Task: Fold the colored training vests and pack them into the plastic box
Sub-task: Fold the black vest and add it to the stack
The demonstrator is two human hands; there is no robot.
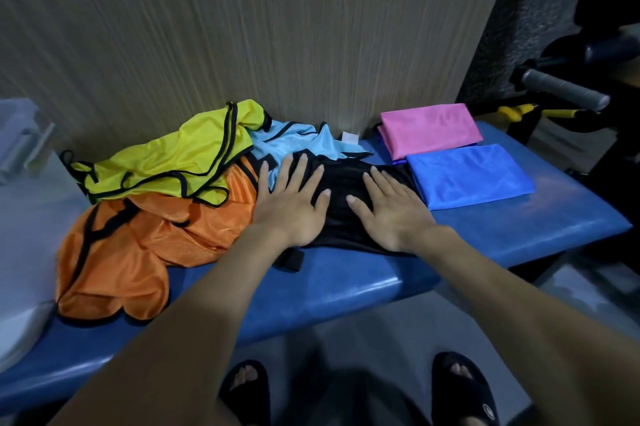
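Flat hands [343, 207] on black vest [343, 183]

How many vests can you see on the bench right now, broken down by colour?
Yellow vest, unfolded: 1
Orange vest, unfolded: 1
Light blue vest, unfolded: 1
Black vest, flat under the left hand and right hand: 1
Pink vest, folded: 1
Blue vest, folded: 1
Total: 6
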